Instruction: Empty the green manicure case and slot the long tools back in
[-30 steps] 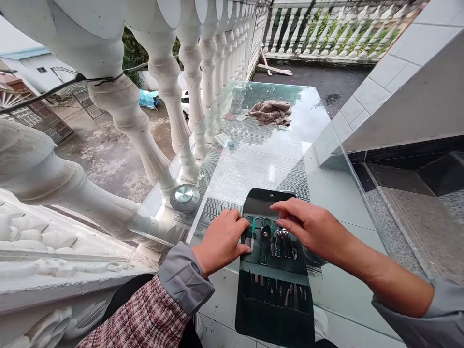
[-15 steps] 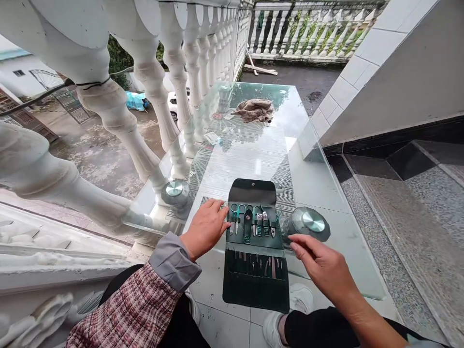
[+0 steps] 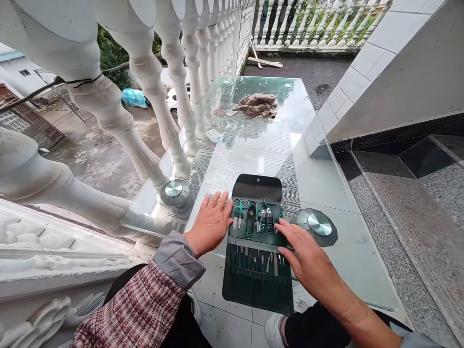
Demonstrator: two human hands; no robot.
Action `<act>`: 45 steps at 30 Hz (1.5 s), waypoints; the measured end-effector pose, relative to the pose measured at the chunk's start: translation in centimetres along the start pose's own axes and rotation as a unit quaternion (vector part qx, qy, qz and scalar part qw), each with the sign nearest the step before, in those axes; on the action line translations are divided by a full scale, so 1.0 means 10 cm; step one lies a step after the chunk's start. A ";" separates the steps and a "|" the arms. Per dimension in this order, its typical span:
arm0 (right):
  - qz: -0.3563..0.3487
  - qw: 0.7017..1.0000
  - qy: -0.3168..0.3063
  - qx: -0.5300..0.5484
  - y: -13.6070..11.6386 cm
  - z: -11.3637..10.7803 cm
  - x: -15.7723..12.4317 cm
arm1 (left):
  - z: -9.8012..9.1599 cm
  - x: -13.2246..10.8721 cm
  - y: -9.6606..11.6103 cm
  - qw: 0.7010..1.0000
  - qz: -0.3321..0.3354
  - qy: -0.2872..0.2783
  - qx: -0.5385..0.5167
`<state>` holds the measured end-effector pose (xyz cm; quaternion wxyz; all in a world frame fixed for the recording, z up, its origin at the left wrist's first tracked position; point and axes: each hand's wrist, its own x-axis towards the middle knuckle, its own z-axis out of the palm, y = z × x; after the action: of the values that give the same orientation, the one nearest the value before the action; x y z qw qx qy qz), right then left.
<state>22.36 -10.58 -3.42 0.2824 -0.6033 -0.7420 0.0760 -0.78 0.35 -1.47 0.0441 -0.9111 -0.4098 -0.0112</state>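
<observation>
Dark green, the manicure case [image 3: 261,245] lies unfolded at the near edge of the glass tabletop [image 3: 328,191], its lower flap seeming to reach past that edge. What has just changed is the right hand [image 3: 306,251]: a moment ago it hung clear of the case, and now its fingertips are over the case's right side, thumb parted from fingers. Whether they press or pinch there, I can't tell. The left hand [image 3: 209,224] has flattened, fingers fanned, its thumb against the left side.

So the case is bracketed from both sides, I'd judge to steady or square it. Nothing is drawn out by either hand: green-handled scissors [image 3: 237,205] and nail clippers [image 3: 269,222] sit in the upper loops, slim tools [image 3: 276,266] in the lower slots.

Beyond, silver discs mark the tabletop's near left [image 3: 174,189] and near right [image 3: 319,224] corners. Farther off, a rumpled brown cloth [image 3: 257,105] lies toward the far edge.
</observation>
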 end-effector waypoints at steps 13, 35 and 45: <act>-0.035 0.994 0.107 -0.004 0.13 -0.06 0.30 | 0.09 0.19 -0.01 0.997 -0.037 0.062 -0.034; -0.034 0.995 -0.043 0.083 -0.34 0.13 -0.19 | 0.05 0.01 0.05 1.000 0.022 0.004 -0.004; -0.022 0.995 -0.041 0.087 -0.36 0.12 -0.15 | 0.05 0.01 0.04 1.000 0.025 0.004 -0.002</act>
<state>18.81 -12.69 -3.28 0.3052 -0.5561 -0.7566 0.1586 -0.42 0.15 -1.97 0.0446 -0.9212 -0.3862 -0.0142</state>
